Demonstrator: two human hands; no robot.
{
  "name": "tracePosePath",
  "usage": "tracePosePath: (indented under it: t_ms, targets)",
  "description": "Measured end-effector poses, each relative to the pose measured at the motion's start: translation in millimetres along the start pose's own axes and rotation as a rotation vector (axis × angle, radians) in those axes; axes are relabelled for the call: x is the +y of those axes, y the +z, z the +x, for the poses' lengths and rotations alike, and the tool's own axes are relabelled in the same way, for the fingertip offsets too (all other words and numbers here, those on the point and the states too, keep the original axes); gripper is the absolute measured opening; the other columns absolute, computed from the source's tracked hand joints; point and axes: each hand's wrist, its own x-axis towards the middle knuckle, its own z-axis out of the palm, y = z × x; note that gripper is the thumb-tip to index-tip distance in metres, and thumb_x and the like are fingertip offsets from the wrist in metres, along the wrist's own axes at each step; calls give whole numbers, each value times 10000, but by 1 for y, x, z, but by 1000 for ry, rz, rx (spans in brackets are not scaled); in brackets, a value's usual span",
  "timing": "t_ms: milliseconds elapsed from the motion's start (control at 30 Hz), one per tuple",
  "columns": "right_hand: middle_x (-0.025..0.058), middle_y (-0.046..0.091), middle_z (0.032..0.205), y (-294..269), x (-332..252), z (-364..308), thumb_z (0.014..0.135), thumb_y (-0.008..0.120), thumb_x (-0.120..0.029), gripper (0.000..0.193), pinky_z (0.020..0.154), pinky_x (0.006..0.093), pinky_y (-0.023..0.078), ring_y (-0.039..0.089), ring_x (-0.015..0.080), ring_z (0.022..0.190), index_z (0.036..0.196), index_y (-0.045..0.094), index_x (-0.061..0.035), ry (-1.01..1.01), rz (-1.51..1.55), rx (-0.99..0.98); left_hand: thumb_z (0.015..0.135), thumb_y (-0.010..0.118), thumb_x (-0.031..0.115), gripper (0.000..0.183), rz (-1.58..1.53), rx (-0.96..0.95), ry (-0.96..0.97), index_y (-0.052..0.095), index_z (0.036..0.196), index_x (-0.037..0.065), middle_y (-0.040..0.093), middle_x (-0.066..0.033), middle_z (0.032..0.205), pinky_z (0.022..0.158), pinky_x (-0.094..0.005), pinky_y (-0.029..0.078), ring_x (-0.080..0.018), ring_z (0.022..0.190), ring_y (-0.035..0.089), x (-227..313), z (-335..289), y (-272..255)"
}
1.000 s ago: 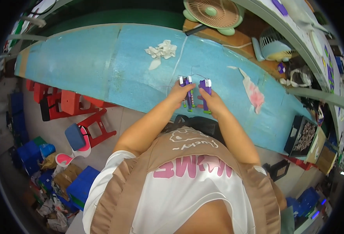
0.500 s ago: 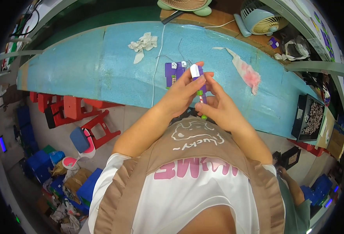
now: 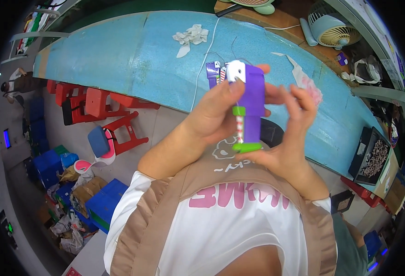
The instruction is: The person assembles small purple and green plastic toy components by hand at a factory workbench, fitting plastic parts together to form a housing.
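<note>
Clamping the purple toy [image 3: 255, 97] in your left hand [image 3: 213, 110], hold it steady; right hand [image 3: 290, 145] beside it, fingers apart.

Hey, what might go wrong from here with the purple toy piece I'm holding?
The purple toy piece might slip, since the left hand grips it while the right hand is open beside it. Thin wires stick up from the table area just beyond and could snag. The other purple pieces there could get knocked.
</note>
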Motion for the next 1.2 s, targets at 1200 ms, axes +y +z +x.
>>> tracePosePath:
  t_ms: [1200]
  targets:
    - [61,575,915,-1,-21,-20,796,614,-139,427,722,249,410,532,117,809,1162,438,-6,546,1211,-356,890,315,516,647,254,-16,104,310,1293,10,466,-178,1236,883,-309,408,-172,1069,493,1,-37,28]
